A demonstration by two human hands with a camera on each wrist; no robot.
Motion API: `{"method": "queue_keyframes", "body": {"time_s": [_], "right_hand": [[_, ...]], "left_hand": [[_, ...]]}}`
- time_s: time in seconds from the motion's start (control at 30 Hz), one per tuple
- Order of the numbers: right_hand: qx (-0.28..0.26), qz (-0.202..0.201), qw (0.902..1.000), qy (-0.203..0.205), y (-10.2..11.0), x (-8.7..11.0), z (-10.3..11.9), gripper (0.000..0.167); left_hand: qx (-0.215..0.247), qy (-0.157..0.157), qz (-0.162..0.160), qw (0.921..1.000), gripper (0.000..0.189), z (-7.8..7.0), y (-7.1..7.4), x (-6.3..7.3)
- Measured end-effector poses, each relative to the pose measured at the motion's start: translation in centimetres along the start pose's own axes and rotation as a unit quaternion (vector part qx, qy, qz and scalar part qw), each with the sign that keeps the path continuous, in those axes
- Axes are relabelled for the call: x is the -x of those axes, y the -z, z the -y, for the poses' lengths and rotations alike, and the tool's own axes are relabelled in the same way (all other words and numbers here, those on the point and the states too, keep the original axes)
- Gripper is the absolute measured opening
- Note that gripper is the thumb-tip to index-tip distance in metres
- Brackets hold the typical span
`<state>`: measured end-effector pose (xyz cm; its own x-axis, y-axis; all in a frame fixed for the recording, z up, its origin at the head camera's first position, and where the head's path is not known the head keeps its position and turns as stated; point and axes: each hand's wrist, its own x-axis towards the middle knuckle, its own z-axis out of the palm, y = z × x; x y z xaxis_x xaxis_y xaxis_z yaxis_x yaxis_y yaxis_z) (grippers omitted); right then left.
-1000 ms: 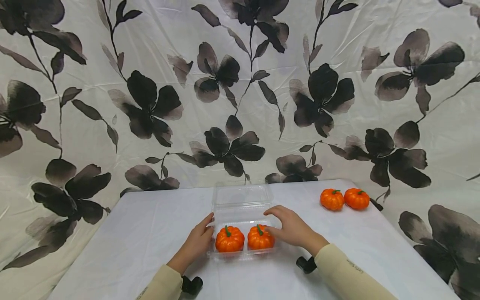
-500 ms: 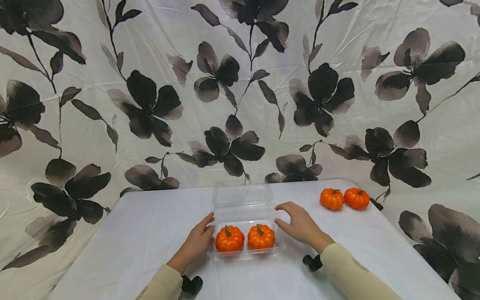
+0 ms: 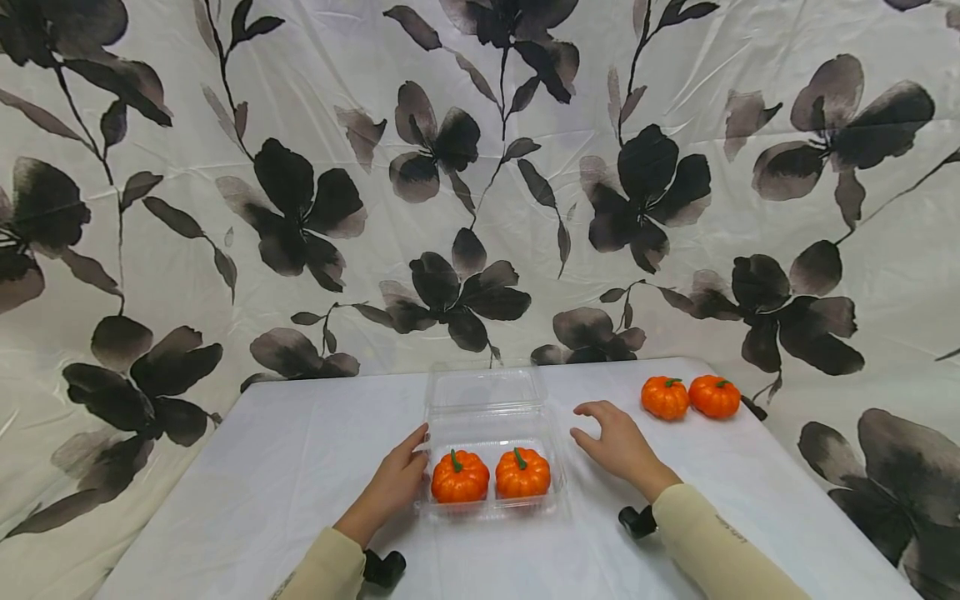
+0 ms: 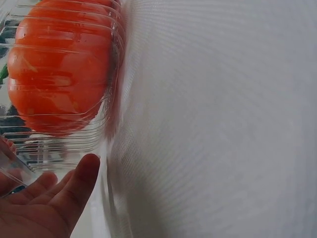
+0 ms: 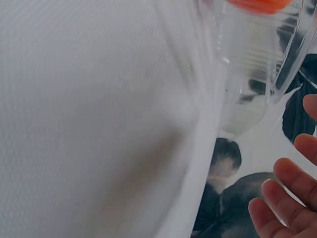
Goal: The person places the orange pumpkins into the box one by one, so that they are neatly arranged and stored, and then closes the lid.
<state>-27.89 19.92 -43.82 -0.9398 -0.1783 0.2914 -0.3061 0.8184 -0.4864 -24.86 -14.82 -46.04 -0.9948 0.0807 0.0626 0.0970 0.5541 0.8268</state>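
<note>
Two orange toy pumpkins with green stems, a left one (image 3: 460, 477) and a right one (image 3: 522, 473), sit side by side in a clear plastic clamshell container (image 3: 491, 508). Its lid (image 3: 486, 390) lies folded back, away from the person. My left hand (image 3: 393, 479) holds the container's left rim; in the left wrist view the rim passes between the thumb and the fingers (image 4: 74, 193). To the right of the container, apart from it, my right hand (image 3: 618, 442) hovers over the table with nothing in it, its fingers (image 5: 297, 183) loosely spread.
Two more orange pumpkins, one (image 3: 664, 398) beside the other (image 3: 715, 397), stand at the table's far right. White cloth covers the table (image 3: 300, 450). Behind it hangs a curtain (image 3: 540, 275) with dark flowers.
My right hand has drawn away from the right pumpkin in the container and moved rightward over the table. The left hand, the container and the pumpkins have stayed in place.
</note>
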Motion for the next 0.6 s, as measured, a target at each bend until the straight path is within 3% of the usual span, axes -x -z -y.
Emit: {"method": "queue_keyframes", "body": {"time_s": [0.6], "right_hand": [[0.011,-0.008,0.9985,-0.052,0.8,-0.2,-3.1,0.043]], "left_hand": [[0.001,0.011,0.005,0.9999,0.054,-0.2,0.0,0.1]]}}
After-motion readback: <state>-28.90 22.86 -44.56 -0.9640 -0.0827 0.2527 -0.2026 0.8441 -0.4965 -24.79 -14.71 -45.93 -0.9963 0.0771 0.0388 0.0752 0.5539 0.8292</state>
